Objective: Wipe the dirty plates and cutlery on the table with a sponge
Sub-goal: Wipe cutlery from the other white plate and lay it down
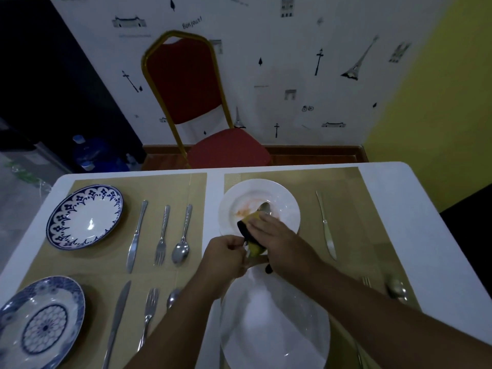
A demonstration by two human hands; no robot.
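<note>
Spoon (263,209) axis runs away from body over stained plate (287,198); left hand (226,254) pinches handle; right hand (277,235) clamps sponge (253,218) on shaft.

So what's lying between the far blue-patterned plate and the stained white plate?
In the head view, three pieces lie side by side on the placemat: a knife, a fork, then a spoon nearest the stained white plate.
</note>
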